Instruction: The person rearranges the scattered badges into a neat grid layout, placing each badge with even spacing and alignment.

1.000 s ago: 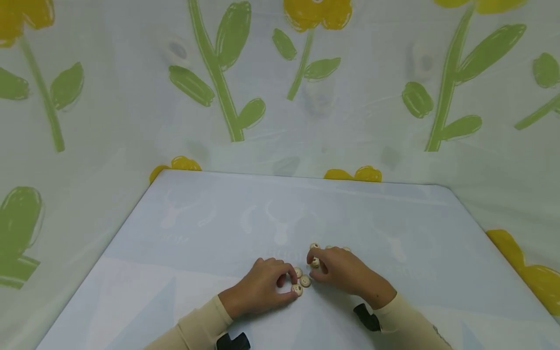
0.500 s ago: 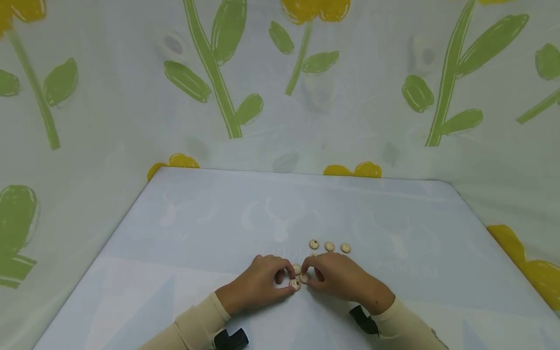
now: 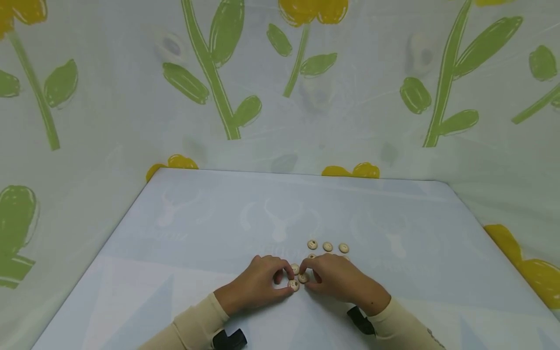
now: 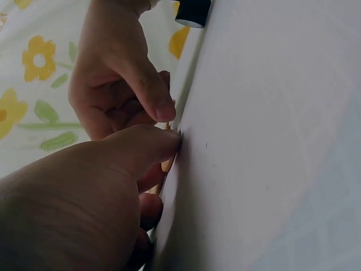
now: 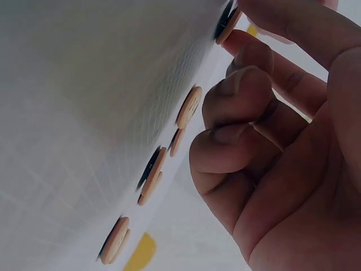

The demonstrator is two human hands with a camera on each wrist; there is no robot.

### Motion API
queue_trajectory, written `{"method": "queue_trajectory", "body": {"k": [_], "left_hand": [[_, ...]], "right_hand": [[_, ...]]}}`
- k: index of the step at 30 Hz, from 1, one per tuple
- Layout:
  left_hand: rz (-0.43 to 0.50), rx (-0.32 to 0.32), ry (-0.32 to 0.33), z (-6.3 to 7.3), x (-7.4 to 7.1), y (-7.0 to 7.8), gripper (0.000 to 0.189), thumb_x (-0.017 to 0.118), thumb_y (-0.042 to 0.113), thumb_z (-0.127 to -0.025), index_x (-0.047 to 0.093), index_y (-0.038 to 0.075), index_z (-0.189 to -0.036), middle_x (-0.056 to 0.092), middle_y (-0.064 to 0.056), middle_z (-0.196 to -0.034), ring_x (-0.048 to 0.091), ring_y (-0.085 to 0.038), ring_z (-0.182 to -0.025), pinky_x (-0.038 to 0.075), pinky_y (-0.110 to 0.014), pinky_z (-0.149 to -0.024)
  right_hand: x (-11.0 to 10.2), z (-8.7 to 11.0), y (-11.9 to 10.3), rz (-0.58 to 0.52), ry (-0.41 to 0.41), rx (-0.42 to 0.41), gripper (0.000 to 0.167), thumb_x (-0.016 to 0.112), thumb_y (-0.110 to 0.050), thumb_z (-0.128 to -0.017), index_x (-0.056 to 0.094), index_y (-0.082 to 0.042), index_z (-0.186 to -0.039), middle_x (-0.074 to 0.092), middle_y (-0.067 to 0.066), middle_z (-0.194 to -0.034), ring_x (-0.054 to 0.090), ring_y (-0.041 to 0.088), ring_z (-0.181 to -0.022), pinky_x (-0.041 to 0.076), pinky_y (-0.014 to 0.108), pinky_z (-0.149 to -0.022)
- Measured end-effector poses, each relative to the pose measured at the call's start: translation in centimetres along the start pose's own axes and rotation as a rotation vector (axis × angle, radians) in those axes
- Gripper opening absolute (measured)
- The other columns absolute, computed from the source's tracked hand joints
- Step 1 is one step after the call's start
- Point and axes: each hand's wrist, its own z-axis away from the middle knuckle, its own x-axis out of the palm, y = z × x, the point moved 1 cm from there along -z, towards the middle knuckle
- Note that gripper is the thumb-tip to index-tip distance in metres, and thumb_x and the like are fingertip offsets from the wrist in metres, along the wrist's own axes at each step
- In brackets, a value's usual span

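Observation:
My left hand (image 3: 259, 281) pinches a small round wooden disc (image 3: 293, 285) with dark markings between thumb and index finger, low on the table. Facing it, my right hand (image 3: 340, 279) has its thumb and index finger on another wooden disc (image 3: 303, 278), just right of the first. A third disc (image 3: 295, 269) lies behind these two, between the hands. In the right wrist view, the disc (image 5: 228, 25) is pinched at its edges, while the other fingers (image 5: 234, 96) curl in. The left thumb (image 4: 152, 141) hides most of its disc in the left wrist view.
Beyond the right hand lie more discs, among them a left one (image 3: 312, 244), a middle one (image 3: 327, 246) and a right one (image 3: 343, 248) in a row. Others are partly hidden by that hand. A flowered curtain (image 3: 280, 131) surrounds the pale table (image 3: 210, 209).
The right hand has moved left and nearer, from a disc farther back to the one beside the left hand's disc, uncovering the back row. The left hand keeps its hold.

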Motion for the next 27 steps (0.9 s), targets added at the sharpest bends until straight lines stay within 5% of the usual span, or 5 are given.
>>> {"method": "queue_trajectory", "body": {"k": [10,19,27], "left_hand": [[-0.007,0.019,0.013,-0.02,-0.12,0.24,0.015,0.078,0.033,-0.085,0.067,0.028,-0.094,0.050,0.015,-0.069,0.047,0.001,-0.072,0.034,-0.027,-0.074],[-0.029,0.011,0.013,0.06,0.13,0.04,0.016,0.078,0.035,-0.085,0.067,0.029,-0.094,0.050,0.017,-0.069,0.046,0.002,-0.071,0.033,-0.025,-0.073],[-0.015,0.009,0.011,0.03,0.20,0.29,0.015,0.078,0.035,-0.085,0.067,0.029,-0.094,0.050,0.017,-0.069,0.045,0.003,-0.070,0.033,-0.025,-0.072]], "right_hand": [[0.04,0.10,-0.12,0.002,-0.012,0.037,0.013,0.075,-0.021,-0.088,0.067,-0.021,-0.097,0.046,-0.015,-0.061,0.041,-0.002,-0.053,0.036,0.020,-0.050],[0.39,0.30,-0.18,-0.118,-0.065,0.087,0.017,0.075,-0.019,-0.088,0.061,-0.017,-0.099,0.050,-0.012,-0.061,0.045,-0.001,-0.053,0.039,0.021,-0.050],[0.28,0.65,-0.10,-0.079,-0.089,0.112,0.020,0.076,-0.020,-0.086,0.060,-0.018,-0.097,0.051,-0.012,-0.064,0.045,0.001,-0.057,0.040,0.021,-0.052]]}}
